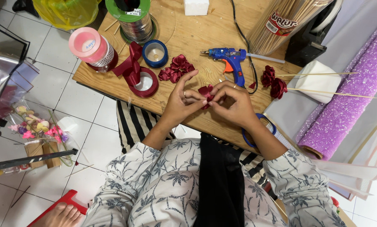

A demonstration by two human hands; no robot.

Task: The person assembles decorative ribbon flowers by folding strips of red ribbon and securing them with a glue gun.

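Left hand: my left hand (181,101) sat at centre frame, fingers curled narrow, thumb and fingertips pinching the dark red ribbon flower (205,93) from its 9 o'clock side.
Right hand: my right hand (232,103) met it from 3 o'clock, fingers bent close and gripping the same flower.
Ribbon flower: I saw it held between both hands, just above the near edge of the wooden table (197,33).
Glue gun: the blue glue gun (230,59) lay at 1 o'clock from my hands, near them, nozzle toward 9 o'clock.
Loose petals: a pile of red ribbon pieces (176,68) lay at 11 o'clock, close by.
Finished roses: two red roses on sticks (273,83) rested at 2 o'clock.
Ribbon spool: a red ribbon spool (141,80) stood at 10 o'clock.
Wrapping roll: a purple wrapping roll (348,96) lay at 3 o'clock, well apart.
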